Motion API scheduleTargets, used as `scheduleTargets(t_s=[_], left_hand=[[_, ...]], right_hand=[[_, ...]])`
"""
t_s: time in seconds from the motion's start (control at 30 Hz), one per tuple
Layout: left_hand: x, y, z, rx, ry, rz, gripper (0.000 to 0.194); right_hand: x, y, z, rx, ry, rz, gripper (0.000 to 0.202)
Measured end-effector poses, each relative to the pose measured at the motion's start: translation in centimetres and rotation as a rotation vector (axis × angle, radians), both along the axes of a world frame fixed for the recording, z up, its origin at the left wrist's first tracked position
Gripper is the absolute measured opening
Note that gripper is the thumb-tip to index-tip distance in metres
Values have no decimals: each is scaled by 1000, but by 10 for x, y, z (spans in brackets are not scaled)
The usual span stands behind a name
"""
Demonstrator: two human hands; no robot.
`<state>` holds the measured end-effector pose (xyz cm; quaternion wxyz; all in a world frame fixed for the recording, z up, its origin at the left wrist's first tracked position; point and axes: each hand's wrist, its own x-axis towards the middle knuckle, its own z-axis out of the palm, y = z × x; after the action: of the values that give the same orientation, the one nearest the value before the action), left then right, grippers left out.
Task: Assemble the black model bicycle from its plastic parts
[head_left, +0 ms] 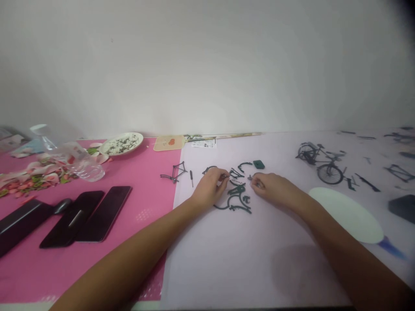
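My left hand is closed in a pinch over the pale cloth, with a tiny dark thing at its fingertips, too small to name. To the right, my right hand pinches another small dark piece I cannot make out. Dark green curved parts lie between and just below the hands. Behind them are a curved green strip and a dark green block. A small screwdriver and a dark frame part lie left of my left hand.
A model bicycle stands at the right, near a white oval plate and loose dark parts. On the pink cloth are phones, a plastic bottle, petals and a dish. A fly swatter lies by the wall.
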<state>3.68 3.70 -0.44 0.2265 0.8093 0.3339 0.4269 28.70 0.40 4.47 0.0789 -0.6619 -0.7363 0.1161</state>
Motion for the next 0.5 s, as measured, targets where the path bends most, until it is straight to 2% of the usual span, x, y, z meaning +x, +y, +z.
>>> scheduleTargets(t_s=[0.23,0.37,0.5], left_hand=[[0,1,-2,9,3,-12,12],[0,2,-3,15,7,-11,12],[0,2,-3,21,5,-19,12]], right_hand=[[-4,-2,-3,7,-73,-1,14],[1,0,-4,45,-22,35,14],[2,3,-3,66,63,10,16]])
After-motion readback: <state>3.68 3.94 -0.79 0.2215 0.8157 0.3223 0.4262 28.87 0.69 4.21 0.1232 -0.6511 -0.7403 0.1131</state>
